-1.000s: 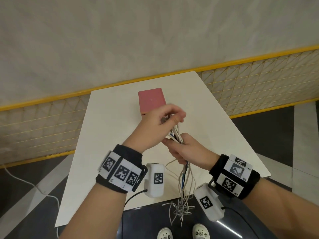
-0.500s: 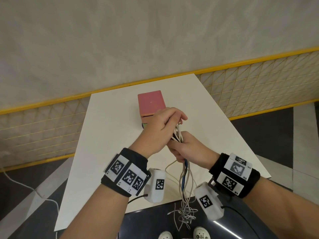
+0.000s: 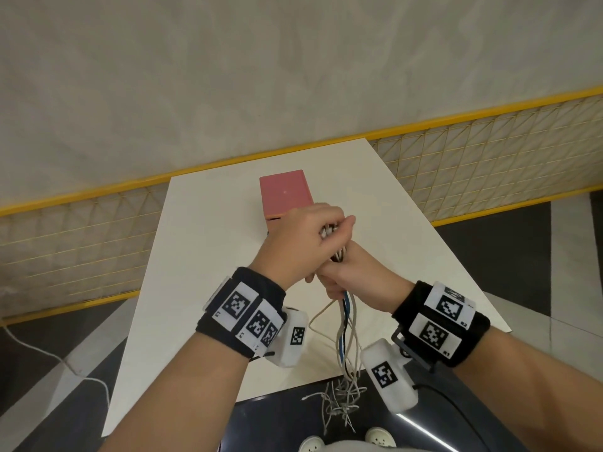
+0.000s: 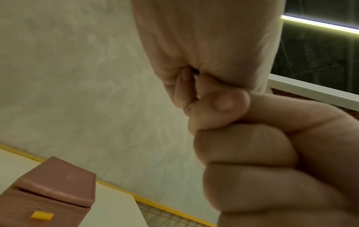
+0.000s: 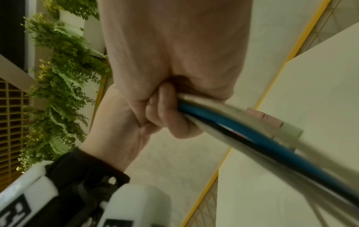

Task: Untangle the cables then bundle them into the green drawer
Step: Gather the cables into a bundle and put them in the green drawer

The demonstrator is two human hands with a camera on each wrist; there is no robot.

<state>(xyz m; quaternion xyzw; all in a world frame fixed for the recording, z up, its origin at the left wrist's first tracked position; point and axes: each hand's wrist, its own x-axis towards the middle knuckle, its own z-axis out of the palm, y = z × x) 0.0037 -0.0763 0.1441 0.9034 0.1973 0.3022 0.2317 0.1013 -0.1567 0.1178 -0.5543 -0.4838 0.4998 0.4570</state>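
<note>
Currently bundling: right hand point(image 3: 354, 272) fists the cables point(image 3: 346, 334) mid-table, loose ends hanging toward 6 o'clock past the table point(image 3: 202, 256) edge; left hand point(image 3: 305, 243) curls round their top. Pink box point(image 3: 284, 193) sits at 12 o'clock; green drawer unseen. Next judged: coil the tails
</note>
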